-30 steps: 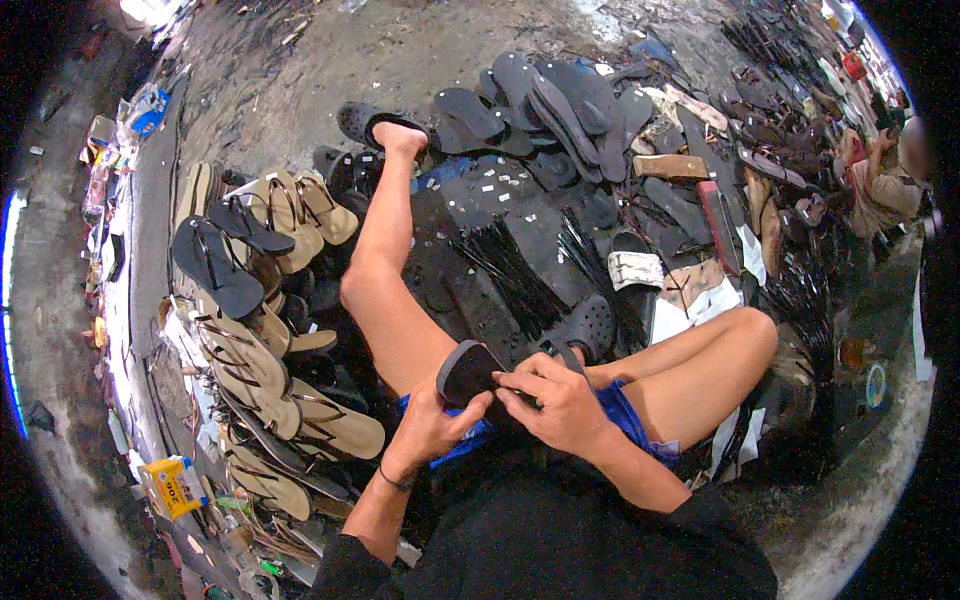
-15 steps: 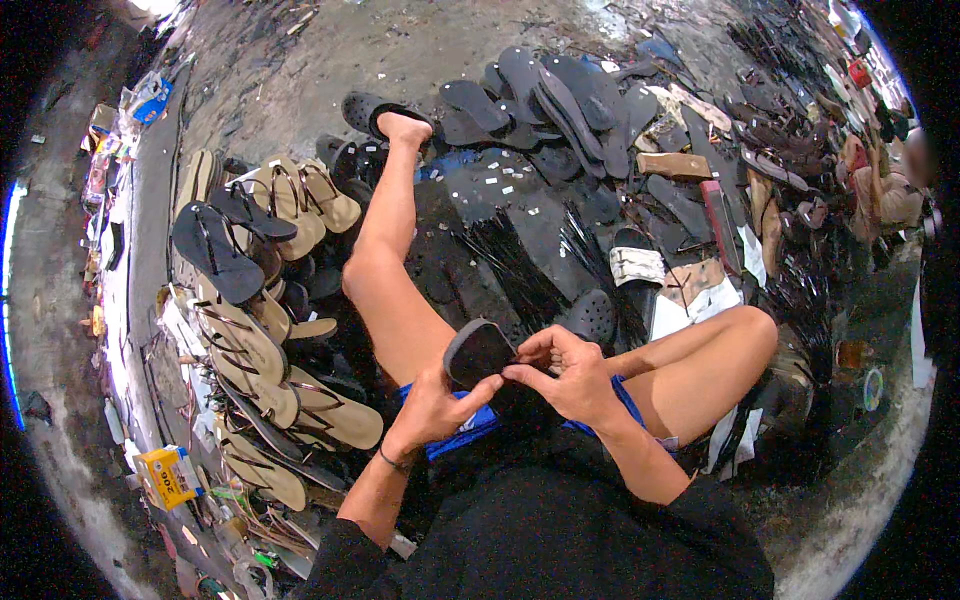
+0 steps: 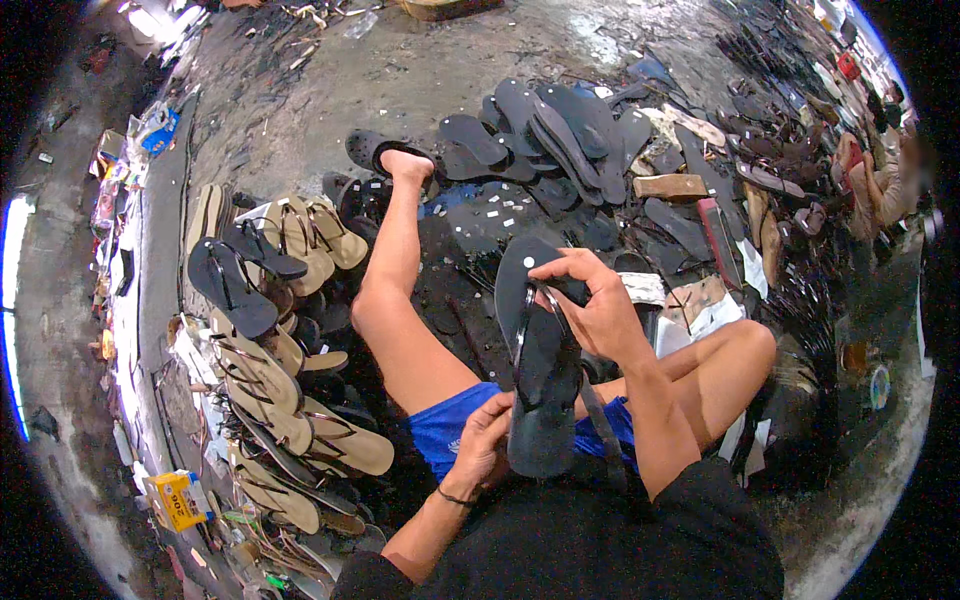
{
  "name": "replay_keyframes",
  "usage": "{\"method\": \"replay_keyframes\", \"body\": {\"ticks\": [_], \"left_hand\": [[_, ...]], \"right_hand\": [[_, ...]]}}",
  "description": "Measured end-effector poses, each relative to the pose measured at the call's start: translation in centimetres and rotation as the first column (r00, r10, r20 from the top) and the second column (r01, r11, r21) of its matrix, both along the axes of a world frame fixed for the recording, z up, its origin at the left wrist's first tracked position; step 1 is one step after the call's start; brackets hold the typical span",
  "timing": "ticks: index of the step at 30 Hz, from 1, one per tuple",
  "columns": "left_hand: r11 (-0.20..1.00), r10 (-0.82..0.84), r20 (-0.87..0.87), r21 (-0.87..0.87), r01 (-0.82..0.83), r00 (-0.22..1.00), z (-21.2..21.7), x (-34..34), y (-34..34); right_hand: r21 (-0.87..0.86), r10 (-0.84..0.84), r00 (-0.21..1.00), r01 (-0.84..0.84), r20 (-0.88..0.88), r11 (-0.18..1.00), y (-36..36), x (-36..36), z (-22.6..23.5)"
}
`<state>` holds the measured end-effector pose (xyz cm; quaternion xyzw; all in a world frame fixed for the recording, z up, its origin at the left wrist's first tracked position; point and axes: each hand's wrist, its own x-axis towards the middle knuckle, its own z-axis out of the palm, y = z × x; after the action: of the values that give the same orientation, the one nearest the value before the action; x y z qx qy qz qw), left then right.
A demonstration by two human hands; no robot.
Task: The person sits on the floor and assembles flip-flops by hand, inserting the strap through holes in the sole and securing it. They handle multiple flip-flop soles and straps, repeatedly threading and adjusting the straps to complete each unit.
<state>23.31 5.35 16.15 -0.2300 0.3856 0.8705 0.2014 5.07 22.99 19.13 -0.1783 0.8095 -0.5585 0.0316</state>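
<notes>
Black flip-flop held over the lap, both hands on it.

The black flip-flop [image 3: 542, 385] stood heel-down above the blue shorts [image 3: 450, 428]; the left hand [image 3: 488, 440] clasped its heel at 6 o'clock, the right hand [image 3: 590, 305] pinched its strap at 12. Tan sandals [image 3: 300, 400] lay at 9 o'clock on the floor [image 3: 300, 90], dark soles [image 3: 560, 120] heaped at 12.

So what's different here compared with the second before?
The black flip-flop sole was turned from lying nearly flat in the lap to standing lengthwise, toe end away from the person. The right hand moved up to its far end, at the strap; the left hand now holds the near end. The outstretched left leg and the rows of tan sandals stayed put.
</notes>
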Motion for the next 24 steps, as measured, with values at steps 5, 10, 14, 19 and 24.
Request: {"method": "replay_keyframes", "body": {"ticks": [5, 10, 14, 19, 24], "left_hand": [[0.977, -0.006, -0.056, 0.214, 0.018, 0.998, 1.2, -1.9, 0.1], [0.818, -0.174, -0.312, -0.574, -0.04, 0.934, 2.9, -5.6, 0.0], [0.86, 0.143, -0.281, -0.439, -0.26, 0.949, 3.2, -8.1, -1.9], [0.801, 0.243, -0.32, -0.467, -0.375, 0.916, 2.6, -7.9, -3.3], [0.518, 0.207, -0.426, -0.716, -0.468, 0.881, 4.5, -7.4, -6.0]], "right_hand": [[-0.001, 0.084, 0.996, -0.084, 0.009, 0.996, -0.3, -0.9, -0.5], [-0.422, 0.136, 0.869, 0.09, 0.476, 0.902, -1.9, -0.6, -4.4], [-0.544, 0.398, 0.471, 0.226, 0.787, 0.808, -3.0, 2.7, -6.7], [-0.647, 0.548, 0.389, 0.195, 0.741, 0.737, -5.4, 4.2, -7.5], [-0.451, 0.456, 0.367, -0.105, 0.811, 0.886, -9.0, 1.7, -6.6]]}}
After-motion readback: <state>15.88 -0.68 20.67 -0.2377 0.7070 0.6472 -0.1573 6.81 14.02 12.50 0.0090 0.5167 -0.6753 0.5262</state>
